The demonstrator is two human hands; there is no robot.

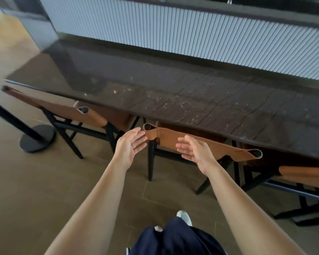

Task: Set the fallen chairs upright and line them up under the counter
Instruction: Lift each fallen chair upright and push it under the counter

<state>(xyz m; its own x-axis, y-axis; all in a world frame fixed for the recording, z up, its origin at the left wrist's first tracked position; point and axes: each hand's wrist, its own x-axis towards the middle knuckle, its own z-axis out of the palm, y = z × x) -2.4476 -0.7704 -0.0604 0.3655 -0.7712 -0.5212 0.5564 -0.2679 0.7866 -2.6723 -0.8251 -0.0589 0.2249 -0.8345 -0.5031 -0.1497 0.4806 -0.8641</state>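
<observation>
Three chairs with black frames and tan leather backrests stand upright, tucked under the dark stone counter (191,100). The middle chair (221,147) is right in front of me. My left hand (130,145) is open, fingers straight, just left of its backrest end, almost touching it. In front of that same backrest my right hand (193,150) is open too, palm turned left, holding nothing. The left chair (66,109) and the right chair (302,173) sit on either side, each partly hidden by the counter edge.
A black stanchion post with a round base (36,138) stands on the floor at the left, close to the left chair. A white ribbed panel (191,32) rises behind the counter. My legs and a white shoe (184,217) are below, on the brown tiled floor.
</observation>
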